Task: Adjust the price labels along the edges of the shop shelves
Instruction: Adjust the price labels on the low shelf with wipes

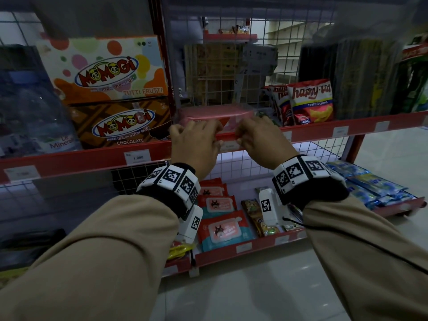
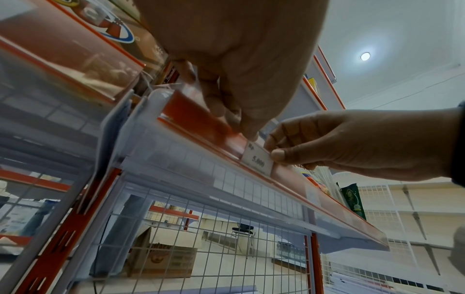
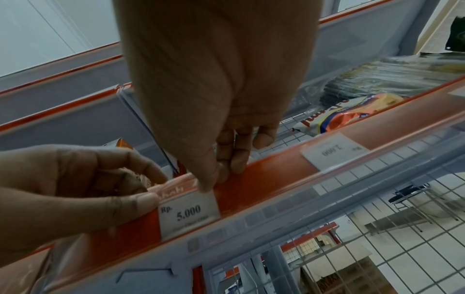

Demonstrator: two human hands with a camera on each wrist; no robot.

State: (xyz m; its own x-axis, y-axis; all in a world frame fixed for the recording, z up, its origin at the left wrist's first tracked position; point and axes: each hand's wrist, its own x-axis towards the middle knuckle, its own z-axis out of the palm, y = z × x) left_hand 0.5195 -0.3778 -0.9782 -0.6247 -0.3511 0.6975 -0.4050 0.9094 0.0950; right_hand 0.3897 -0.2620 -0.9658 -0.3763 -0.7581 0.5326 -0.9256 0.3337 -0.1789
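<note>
Head view showed both hands at the red front rail (image 1: pixel 324 129) of the middle shelf, with the white price label (image 3: pixel 188 214) reading "Rp. 5.000" set in that rail between them. The left hand (image 1: pixel 194 144) had its grip curled, thumb pressed on the label's left edge and fingers bent over the rail top, while the right hand (image 1: pixel 261 140) pinched the label's upper right corner between thumb and forefinger. A pink box (image 1: pixel 215 114) sat on the shelf just behind the hands, chip bags (image 1: pixel 310 103) to the right, and Momogi cartons (image 1: pixel 108 89) to the left.
</note>
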